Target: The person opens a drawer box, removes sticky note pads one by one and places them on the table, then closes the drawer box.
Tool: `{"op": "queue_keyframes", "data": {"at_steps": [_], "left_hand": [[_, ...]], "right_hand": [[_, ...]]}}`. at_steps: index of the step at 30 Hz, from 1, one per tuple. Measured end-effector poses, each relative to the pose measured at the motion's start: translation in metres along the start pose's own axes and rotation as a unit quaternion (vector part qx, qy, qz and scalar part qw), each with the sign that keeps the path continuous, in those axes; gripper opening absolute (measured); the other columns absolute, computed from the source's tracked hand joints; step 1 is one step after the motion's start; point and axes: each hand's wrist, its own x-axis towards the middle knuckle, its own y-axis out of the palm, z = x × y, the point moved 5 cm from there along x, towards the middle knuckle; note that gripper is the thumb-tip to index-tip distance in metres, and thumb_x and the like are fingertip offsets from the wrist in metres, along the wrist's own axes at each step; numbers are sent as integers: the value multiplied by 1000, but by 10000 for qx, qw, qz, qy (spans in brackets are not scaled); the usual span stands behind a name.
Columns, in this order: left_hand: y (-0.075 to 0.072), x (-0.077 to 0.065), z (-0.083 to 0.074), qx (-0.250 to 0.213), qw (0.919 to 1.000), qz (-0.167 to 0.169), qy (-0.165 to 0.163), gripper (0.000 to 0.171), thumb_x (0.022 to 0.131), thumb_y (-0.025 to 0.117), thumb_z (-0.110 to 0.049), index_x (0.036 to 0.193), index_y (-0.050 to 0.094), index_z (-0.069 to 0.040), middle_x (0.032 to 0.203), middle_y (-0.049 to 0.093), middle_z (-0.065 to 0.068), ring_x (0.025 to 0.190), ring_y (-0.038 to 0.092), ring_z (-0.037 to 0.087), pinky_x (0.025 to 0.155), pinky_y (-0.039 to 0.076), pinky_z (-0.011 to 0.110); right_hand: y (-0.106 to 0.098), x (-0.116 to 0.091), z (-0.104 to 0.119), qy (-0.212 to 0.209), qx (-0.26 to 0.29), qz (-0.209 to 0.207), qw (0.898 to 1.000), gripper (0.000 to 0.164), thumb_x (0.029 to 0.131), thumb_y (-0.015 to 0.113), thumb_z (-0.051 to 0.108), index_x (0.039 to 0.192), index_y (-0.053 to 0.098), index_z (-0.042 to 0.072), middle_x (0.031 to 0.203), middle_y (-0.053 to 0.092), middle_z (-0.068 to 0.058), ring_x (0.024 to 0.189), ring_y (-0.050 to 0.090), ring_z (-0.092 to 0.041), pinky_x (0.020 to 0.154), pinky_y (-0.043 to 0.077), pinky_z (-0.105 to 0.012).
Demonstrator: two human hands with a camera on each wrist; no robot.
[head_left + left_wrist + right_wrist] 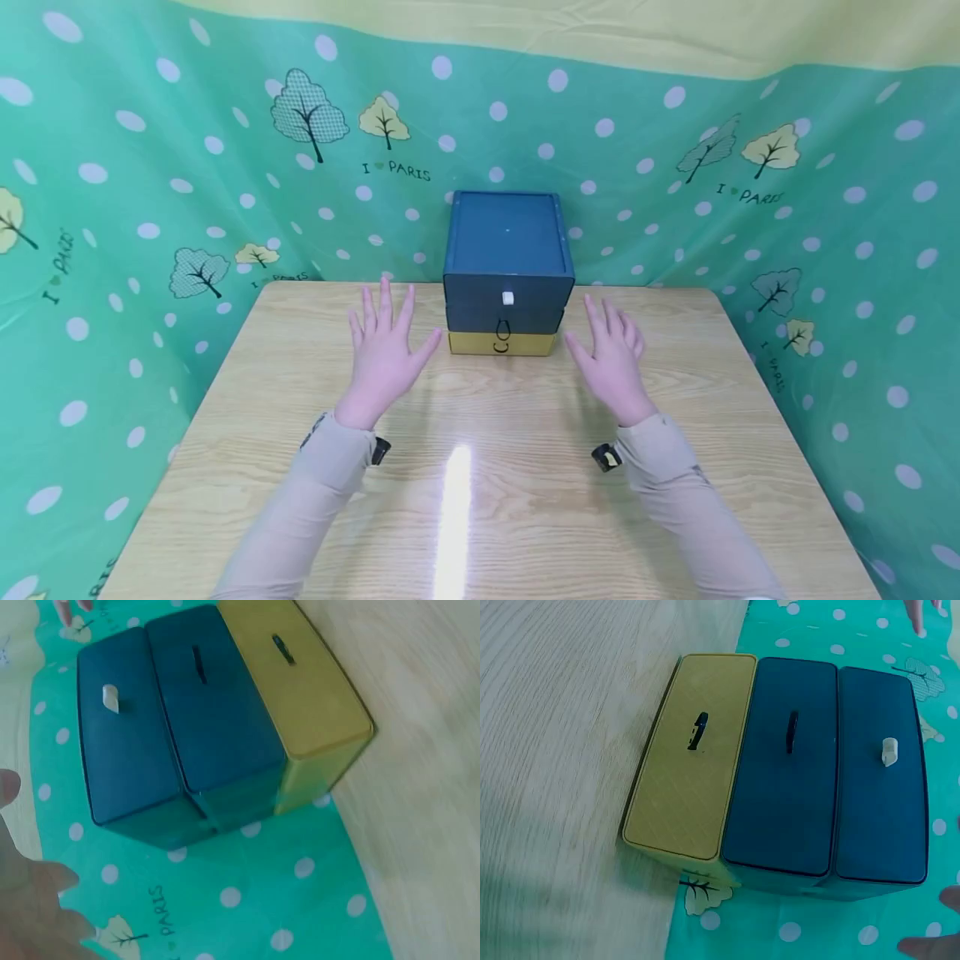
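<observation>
Holding nothing in splayed left hand (382, 357) or relaxed right hand (611, 360), either side of drawer box (506, 233). Turned front-on, likely to keep white knob (507, 297) within easy reach.

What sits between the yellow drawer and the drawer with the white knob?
A dark blue drawer with a black pull sits between the yellow drawer and the white-knobbed drawer; both wrist views show it.
</observation>
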Motion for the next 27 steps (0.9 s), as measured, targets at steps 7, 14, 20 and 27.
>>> {"op": "queue_keyframes", "data": {"at_steps": [7,14,20,27], "left_hand": [[1,11,6,-1139,9913,622,-200,73,98,36,-53,153,10,-13,157,0,19,144,0,42,116,7,60],[6,26,6,-2349,9634,1215,-450,67,100,36,-48,152,18,-10,157,20,14,143,20,34,118,18,50],[9,43,7,-3072,9344,1550,-921,64,100,37,-46,152,20,-12,155,26,14,140,29,33,114,28,50],[12,63,5,-3948,8964,1554,-1280,61,101,37,-40,150,21,-7,154,26,13,140,30,32,114,31,45]], "right_hand": [[5,2,-4,-82,1395,-217,9899,57,98,51,25,146,31,3,145,38,-22,130,38,-40,110,30,-55],[23,1,-8,625,2890,395,9545,49,101,45,21,144,33,1,137,45,-25,123,46,-38,106,37,-51],[36,1,-9,1263,3975,986,9035,47,103,36,23,143,31,-1,137,44,-26,124,45,-40,110,36,-50],[53,-2,-1,1426,4158,1438,8866,48,104,34,27,143,31,0,138,41,-26,125,45,-37,110,37,-46]]}}
